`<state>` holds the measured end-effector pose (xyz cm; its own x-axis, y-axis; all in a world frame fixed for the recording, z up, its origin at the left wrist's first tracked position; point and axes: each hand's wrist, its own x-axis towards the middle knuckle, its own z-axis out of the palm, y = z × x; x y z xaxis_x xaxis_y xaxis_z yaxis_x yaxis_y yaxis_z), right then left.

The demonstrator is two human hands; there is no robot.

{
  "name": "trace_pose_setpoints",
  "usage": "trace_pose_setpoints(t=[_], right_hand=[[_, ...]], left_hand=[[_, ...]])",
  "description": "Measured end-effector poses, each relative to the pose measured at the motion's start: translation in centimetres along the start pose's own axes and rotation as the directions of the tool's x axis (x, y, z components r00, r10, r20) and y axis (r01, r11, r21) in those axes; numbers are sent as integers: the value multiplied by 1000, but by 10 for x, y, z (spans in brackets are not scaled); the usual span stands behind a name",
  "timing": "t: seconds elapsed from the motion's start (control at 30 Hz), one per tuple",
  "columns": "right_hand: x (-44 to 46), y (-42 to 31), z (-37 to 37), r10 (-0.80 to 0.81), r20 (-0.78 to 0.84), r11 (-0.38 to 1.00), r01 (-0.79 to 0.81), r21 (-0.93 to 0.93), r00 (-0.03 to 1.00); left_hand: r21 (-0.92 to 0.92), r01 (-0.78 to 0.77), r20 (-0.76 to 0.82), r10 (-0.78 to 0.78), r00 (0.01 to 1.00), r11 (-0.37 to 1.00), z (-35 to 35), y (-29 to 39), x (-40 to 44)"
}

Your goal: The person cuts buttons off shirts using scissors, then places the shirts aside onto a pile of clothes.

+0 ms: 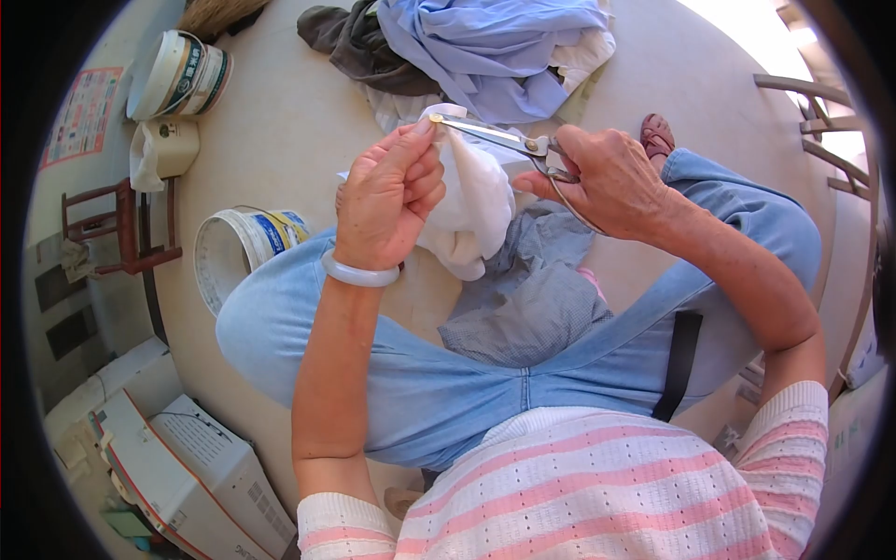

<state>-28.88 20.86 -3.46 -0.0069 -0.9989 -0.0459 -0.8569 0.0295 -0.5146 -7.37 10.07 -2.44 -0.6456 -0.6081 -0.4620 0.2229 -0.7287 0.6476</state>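
Observation:
My left hand [387, 191], with a pale bangle at its wrist, pinches an edge of a white cloth [481, 201] between thumb and forefinger. The cloth hangs down from the pinch in folds. In my right hand [611, 182] is a pair of scissors [513, 140], its handles held by thumb and fingers. The blades point left, and their tips reach my left fingertips and the cloth's top edge. A small yellowish round spot shows at the tips; I cannot tell what it is. Below, a grey-blue checked cloth [532, 313] lies between my legs.
A heap of clothes [485, 47], blue, dark and white, lies on the floor ahead. To the left stand a paint bucket [229, 247], another bucket [154, 84], a bin [173, 147] and a wooden stool [124, 224]. A white boxy appliance [187, 485] is at lower left, wooden chairs [826, 121] at right.

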Motion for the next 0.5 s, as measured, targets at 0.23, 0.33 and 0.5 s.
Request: trace_pose_setpoints(t=[0.23,0.33,0.5], right_hand=[[-2,1,-2,69,438,811,-306,499,896],[-6,-10,-13,51,566,630,-467,621,823],[-9,-6,-15,44,666,500,-594,630,744]], left_hand=[[335,-181,-64,214,975,925,11,-1,-3],[373,-179,43,176,984,910,7,2,-2],[420,-190,-16,216,976,887,6,-3,-2]])
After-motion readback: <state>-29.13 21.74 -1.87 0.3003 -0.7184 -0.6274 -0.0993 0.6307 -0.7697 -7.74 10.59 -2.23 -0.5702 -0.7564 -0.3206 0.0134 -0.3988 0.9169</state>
